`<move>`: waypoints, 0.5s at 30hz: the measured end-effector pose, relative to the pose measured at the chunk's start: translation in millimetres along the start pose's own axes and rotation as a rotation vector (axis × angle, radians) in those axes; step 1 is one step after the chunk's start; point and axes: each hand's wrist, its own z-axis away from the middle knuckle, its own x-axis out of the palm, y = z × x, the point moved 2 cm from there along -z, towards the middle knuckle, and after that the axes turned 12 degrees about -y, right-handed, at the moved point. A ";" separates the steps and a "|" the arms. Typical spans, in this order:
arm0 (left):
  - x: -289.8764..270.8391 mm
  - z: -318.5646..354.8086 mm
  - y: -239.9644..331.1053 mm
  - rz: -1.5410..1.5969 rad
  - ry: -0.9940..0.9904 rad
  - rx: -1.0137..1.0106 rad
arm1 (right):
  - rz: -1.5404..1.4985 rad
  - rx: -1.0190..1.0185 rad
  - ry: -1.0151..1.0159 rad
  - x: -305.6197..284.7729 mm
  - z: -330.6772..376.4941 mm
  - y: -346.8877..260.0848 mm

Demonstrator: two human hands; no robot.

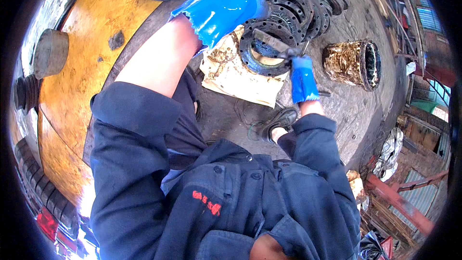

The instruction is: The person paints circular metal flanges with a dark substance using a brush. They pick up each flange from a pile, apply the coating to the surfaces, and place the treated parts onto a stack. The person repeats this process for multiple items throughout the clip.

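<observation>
My right hand point(304, 81), in a blue glove, is closed round the dark handle of a tool with a long flat grey head point(270, 40). That head lies across a black metal flange ring point(248, 57) with bolt holes around its rim. Under the ring is a stained cream sheet point(231, 85), and something blue shows inside the ring's opening. My left hand point(224, 7), also blue-gloved, reaches over the near flanges at upper middle. Its fingers are turned away and blurred, so whether it holds anything is hidden.
Stacked black flanges point(288, 0) spread behind the ring. A smeared metal drum point(351, 62) lies on its side at right. A yellow-brown plate point(91, 67) spans the left, with a grey cylinder point(51, 54) on it. My shoe point(280, 121) rests close below the sheet.
</observation>
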 end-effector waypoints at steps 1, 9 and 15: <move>0.4 1.6 -2.7 -0.006 -0.005 -0.013 | 0.058 -0.023 -0.040 8.2 -12.6 -19.3; -4.2 5.3 1.6 -0.015 -0.021 0.019 | 0.781 -0.045 -0.074 34.7 -37.1 -68.8; -4.2 9.9 -0.9 -0.039 -0.051 0.034 | 1.020 -0.025 -0.168 66.3 -26.1 -85.2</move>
